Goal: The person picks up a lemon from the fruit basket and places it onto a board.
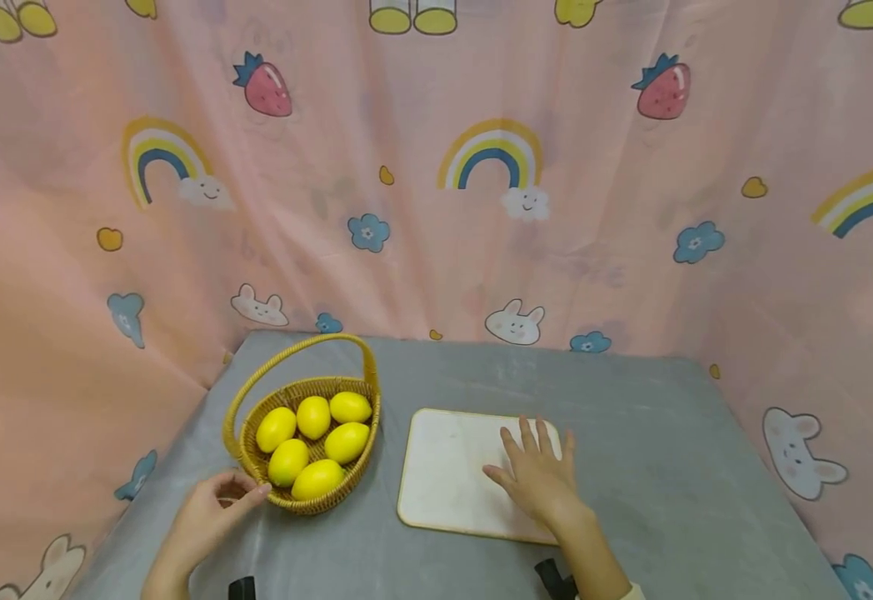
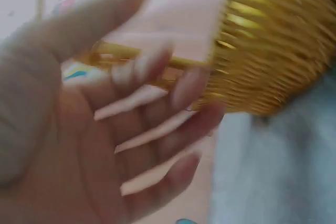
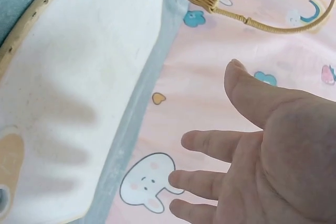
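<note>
A yellow wicker basket [image 1: 335,502] with a tall arched handle stands on the left, and several yellow lemons [image 1: 276,429] lie in it. My left hand [image 1: 207,517] is at the basket's near left side, thumb tip right at the rim. In the left wrist view, its slightly bent fingers [image 2: 181,127] are spread apart beside the blurred wicker, gripping nothing. On the right, my right hand [image 1: 537,483] hovers palm down with fingers spread over a white cutting board [image 1: 444,471]. The right wrist view shows that hand's shadow falling on the board.
A grey cloth [image 1: 654,467] covers the table. Behind and on both sides hangs a pink curtain [image 1: 436,267] printed with rainbows, rabbits and strawberries. Small black objects [image 1: 241,588] show near both wrists at the bottom edge. The board has a tan patch with a hole [image 3: 11,163].
</note>
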A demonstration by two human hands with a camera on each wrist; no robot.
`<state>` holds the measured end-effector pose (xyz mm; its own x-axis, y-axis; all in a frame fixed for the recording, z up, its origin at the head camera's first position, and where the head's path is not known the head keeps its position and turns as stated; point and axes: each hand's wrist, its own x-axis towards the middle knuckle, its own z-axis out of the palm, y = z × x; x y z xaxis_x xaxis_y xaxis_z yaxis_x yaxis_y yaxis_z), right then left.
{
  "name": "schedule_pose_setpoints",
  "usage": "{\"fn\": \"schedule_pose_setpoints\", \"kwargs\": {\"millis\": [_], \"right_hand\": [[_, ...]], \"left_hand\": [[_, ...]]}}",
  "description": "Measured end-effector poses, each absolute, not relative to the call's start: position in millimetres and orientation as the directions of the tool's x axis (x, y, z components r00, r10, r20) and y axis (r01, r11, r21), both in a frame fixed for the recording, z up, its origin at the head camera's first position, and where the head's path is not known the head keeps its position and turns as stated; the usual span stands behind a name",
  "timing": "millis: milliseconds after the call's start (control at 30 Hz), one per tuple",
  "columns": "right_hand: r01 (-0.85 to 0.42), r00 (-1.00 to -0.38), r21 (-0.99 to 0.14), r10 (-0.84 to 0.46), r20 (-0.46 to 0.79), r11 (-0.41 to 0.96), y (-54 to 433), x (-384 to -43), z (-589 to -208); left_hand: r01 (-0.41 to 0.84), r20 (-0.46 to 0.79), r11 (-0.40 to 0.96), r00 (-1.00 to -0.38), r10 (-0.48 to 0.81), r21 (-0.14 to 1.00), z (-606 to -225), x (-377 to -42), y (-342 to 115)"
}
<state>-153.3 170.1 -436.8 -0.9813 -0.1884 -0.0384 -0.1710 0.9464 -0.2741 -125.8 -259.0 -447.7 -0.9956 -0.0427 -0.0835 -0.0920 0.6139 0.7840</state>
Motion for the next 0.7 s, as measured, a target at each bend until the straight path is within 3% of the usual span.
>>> {"fn": "schedule_pose_setpoints", "kwargs": {"millis": [100,200,467,700], "right_hand": [[-0.166,-0.981,-0.281,-0.188,-0.051,0.945,170.8,-152.5,-437.6],[-0.172,-0.979,-0.299,-0.197,-0.054,0.939,171.3,-151.5,-439.1],[-0.177,-0.972,-0.371,-0.221,-0.080,0.912,171.6,-151.3,-444.2],[-0.168,-0.972,-0.384,-0.217,-0.086,0.908,171.4,-151.6,-446.8]], "left_hand": [[-0.140,-0.077,0.708,-0.990,-0.121,0.693,-453.8,-135.3,-263.4],[-0.133,-0.041,0.718,-0.989,-0.144,0.683,-461.1,-143.9,-265.5],[0.142,0.218,0.587,-0.974,-0.060,0.797,-482.3,-163.7,-263.2],[0.182,0.264,0.620,-0.964,-0.042,0.763,-488.1,-167.0,-264.2]]}}
